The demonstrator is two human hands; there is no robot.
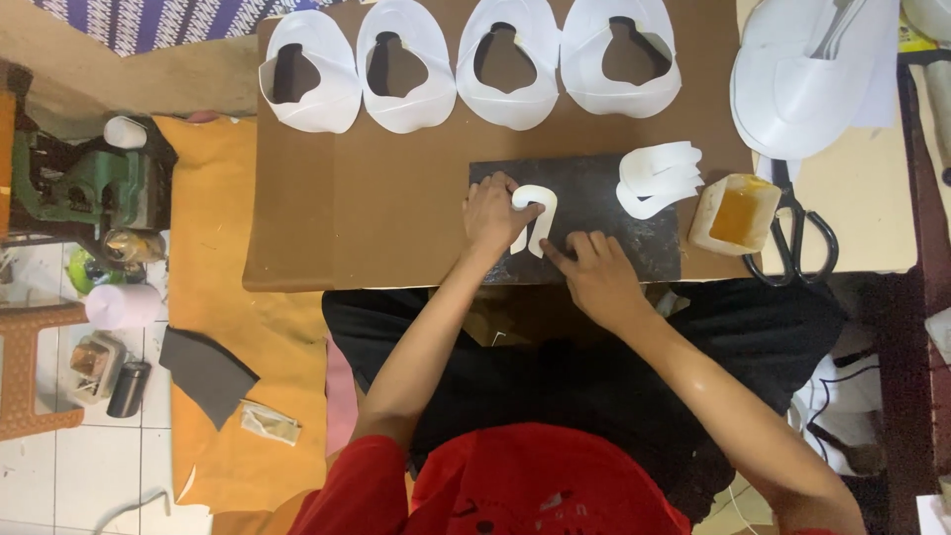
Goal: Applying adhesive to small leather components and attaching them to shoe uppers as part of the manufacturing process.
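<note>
A white U-shaped cut piece [540,203] lies on a dark slab [614,193] set on the brown work board [396,188]. My left hand [492,213] rests on the piece's left side, fingers pressing it down. My right hand [594,267] sits at the slab's front edge, its fingers touching the slab just right of the piece's lower end. A small stack of similar white pieces [659,176] lies on the slab's right end.
Several white shoe-upper shapes [406,69] line the board's far edge. A tub of yellow glue [735,213] and black scissors [797,238] sit at right. A green machine [94,188] stands at left, with tan leather [213,297] and a grey scrap [203,372] beside it.
</note>
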